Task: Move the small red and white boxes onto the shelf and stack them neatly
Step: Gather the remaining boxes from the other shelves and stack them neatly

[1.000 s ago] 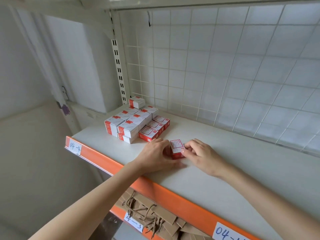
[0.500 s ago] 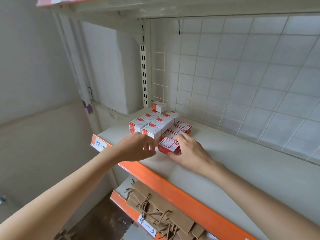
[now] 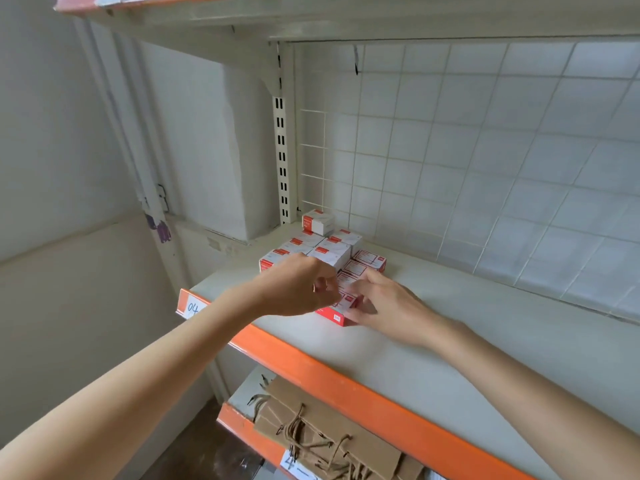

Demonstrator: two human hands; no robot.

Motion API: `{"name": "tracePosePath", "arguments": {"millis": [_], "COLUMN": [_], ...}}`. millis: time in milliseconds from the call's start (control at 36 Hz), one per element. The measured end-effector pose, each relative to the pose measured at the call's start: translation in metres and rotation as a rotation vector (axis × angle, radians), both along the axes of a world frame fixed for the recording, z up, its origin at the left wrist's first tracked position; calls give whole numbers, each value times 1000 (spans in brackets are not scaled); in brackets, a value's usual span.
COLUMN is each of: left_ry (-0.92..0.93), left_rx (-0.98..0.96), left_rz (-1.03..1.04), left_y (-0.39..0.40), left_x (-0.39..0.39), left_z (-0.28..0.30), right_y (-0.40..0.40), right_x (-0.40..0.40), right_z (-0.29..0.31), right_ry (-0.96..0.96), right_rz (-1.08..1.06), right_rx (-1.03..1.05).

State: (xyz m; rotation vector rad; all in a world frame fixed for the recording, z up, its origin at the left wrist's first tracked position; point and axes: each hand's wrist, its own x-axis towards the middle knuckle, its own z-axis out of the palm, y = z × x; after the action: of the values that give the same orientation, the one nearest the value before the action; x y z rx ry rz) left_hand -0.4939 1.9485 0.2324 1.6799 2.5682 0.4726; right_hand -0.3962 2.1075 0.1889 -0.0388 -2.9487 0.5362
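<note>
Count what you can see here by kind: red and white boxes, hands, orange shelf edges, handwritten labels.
Red and white boxes: at least 9 showing; the hands hide part of the group
Hands: 2
Orange shelf edges: 3
Handwritten labels: 2
Total: at least 16

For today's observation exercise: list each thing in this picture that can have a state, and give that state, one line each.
Front box: flat on the shelf, closed, the right hand's fingers on it.
Box stack: tidy, one box alone on top at the back.
Left hand: curled, beside the front box.
Right hand: fingers extended.
Paper bags: lying flat, lower shelf.
</note>
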Motion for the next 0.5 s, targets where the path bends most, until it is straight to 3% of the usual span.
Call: {"name": "tracePosePath", "arguments": {"millis": [278, 500], "left_ry": [43, 37], "left_rx": [-84, -126], "left_rz": [-306, -494], "left_y": [74, 132], "left_x": [6, 65], "left_z": [-6, -10], "right_y": [41, 60], "right_x": [62, 152], "right_z": [1, 5], "right_ry": [-54, -116], "right_rz": [-230, -504], "right_rx": [168, 125]}}
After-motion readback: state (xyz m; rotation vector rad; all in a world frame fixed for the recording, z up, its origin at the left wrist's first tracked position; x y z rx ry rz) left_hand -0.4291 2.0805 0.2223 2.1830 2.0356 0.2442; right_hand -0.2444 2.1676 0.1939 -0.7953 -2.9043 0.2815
